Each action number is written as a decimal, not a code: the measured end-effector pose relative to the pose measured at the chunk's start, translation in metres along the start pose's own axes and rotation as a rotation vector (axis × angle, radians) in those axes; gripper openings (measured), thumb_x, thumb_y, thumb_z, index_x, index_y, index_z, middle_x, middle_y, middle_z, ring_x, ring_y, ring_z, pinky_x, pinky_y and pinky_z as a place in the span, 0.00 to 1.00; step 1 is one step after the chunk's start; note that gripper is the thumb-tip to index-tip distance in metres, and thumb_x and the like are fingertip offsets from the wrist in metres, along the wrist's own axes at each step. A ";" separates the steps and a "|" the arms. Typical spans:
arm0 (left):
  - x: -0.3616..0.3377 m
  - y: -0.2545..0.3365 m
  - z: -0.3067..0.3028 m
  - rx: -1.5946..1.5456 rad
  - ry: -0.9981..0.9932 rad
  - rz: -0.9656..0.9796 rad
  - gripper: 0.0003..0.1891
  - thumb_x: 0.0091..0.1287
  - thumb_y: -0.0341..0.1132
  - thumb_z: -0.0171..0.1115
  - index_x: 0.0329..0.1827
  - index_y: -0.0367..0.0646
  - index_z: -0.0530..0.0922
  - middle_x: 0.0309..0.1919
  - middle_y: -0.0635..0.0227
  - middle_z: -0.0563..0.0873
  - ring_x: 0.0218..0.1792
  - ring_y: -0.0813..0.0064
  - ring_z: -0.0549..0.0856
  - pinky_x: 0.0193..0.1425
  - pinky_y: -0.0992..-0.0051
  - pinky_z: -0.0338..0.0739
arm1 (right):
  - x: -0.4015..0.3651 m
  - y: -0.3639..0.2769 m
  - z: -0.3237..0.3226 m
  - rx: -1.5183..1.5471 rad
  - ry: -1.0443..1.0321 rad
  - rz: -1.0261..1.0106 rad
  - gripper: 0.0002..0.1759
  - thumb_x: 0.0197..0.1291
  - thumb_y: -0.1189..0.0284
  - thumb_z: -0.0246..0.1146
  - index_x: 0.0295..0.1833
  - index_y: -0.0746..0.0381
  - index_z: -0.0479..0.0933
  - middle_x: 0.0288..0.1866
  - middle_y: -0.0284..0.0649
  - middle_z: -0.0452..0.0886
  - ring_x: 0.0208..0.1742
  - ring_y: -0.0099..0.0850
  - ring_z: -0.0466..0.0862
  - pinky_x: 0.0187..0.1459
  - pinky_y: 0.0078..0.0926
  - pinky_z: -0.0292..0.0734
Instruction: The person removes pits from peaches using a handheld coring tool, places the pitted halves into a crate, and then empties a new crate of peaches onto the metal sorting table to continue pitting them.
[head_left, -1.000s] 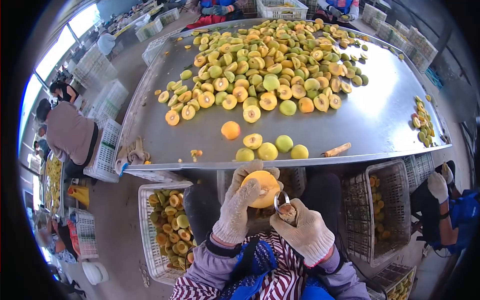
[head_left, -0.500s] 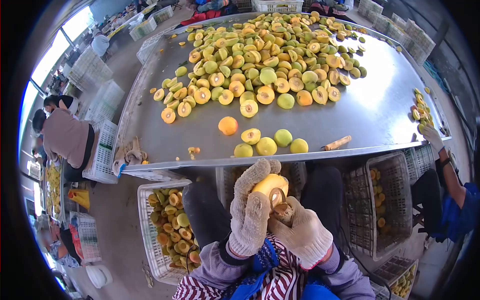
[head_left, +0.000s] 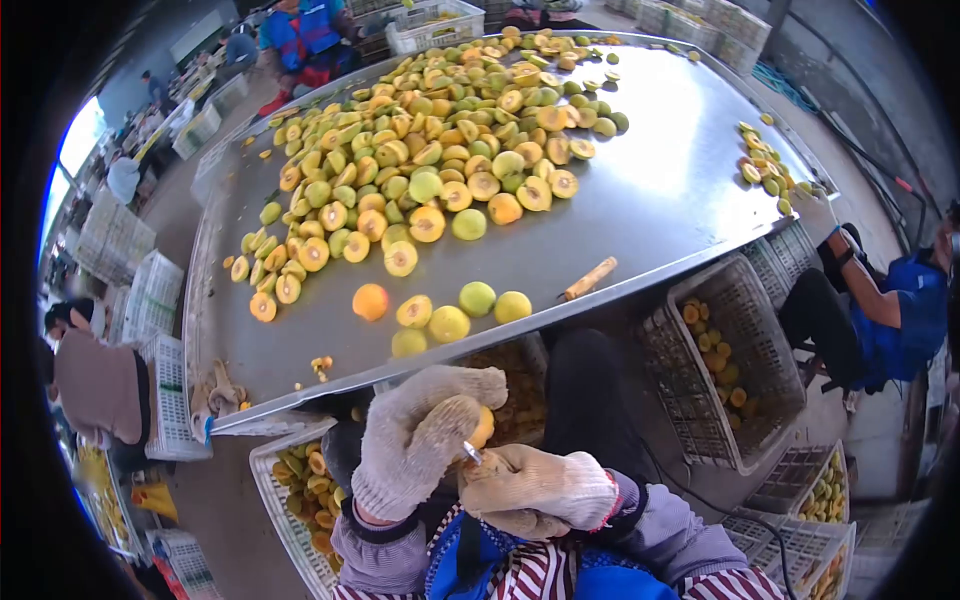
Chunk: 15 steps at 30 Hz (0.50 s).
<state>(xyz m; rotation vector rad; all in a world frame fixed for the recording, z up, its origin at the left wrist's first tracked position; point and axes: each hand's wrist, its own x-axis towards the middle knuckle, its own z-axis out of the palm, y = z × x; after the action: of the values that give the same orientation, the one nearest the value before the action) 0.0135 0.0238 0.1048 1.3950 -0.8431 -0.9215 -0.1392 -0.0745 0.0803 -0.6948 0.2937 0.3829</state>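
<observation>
My left hand [head_left: 412, 440], in a knitted work glove, is closed around a yellow peach [head_left: 482, 427], mostly hidden by the fingers. Pressed close to it is my gloved right hand [head_left: 540, 488], its fingers wrapped round a small pitting tool. Only the shiny metal end of the tool [head_left: 472, 452] shows, against the fruit. Beyond my hands, near the table edge, lie a few green and yellow peaches [head_left: 449, 323] and an orange one [head_left: 370, 301]. A wooden-handled tool [head_left: 591, 278] rests to their right.
A large heap of halved peaches [head_left: 430, 150] covers part of the metal table [head_left: 640, 190]. Crates of fruit stand below, at left [head_left: 268, 480] and right [head_left: 735, 440]. A co-worker's gloved hand [head_left: 815, 208] is at the right corner. Crumpled gloves [head_left: 220, 392] lie at the left corner.
The view has swung, so the table appears shifted left and tilted. My left hand has turned over the peach, covering more of it. The tool's metal loop, visible before, is now mostly hidden.
</observation>
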 end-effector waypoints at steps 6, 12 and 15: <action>0.008 -0.016 -0.001 0.243 0.006 0.485 0.21 0.69 0.44 0.64 0.51 0.31 0.84 0.46 0.52 0.89 0.43 0.65 0.89 0.51 0.69 0.83 | 0.002 0.003 -0.005 0.088 -0.046 0.017 0.15 0.71 0.65 0.60 0.33 0.62 0.72 0.13 0.31 0.68 0.07 0.19 0.65 0.09 0.18 0.57; 0.010 -0.011 -0.012 0.298 -0.050 0.314 0.17 0.71 0.39 0.60 0.52 0.34 0.84 0.48 0.53 0.90 0.47 0.58 0.89 0.54 0.67 0.82 | 0.008 0.004 -0.004 0.125 0.019 0.066 0.14 0.70 0.64 0.62 0.34 0.61 0.73 0.15 0.30 0.69 0.09 0.18 0.66 0.12 0.16 0.59; 0.011 -0.015 -0.014 0.426 0.040 0.555 0.17 0.68 0.41 0.64 0.52 0.38 0.85 0.47 0.54 0.89 0.46 0.54 0.89 0.50 0.65 0.83 | 0.012 0.005 -0.009 0.272 -0.108 0.034 0.17 0.71 0.62 0.61 0.32 0.61 0.72 0.15 0.30 0.69 0.11 0.18 0.67 0.13 0.16 0.59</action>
<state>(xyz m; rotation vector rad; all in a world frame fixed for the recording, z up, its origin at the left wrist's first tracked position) 0.0303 0.0201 0.0893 1.4136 -1.3631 -0.2929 -0.1320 -0.0740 0.0669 -0.4018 0.2492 0.4025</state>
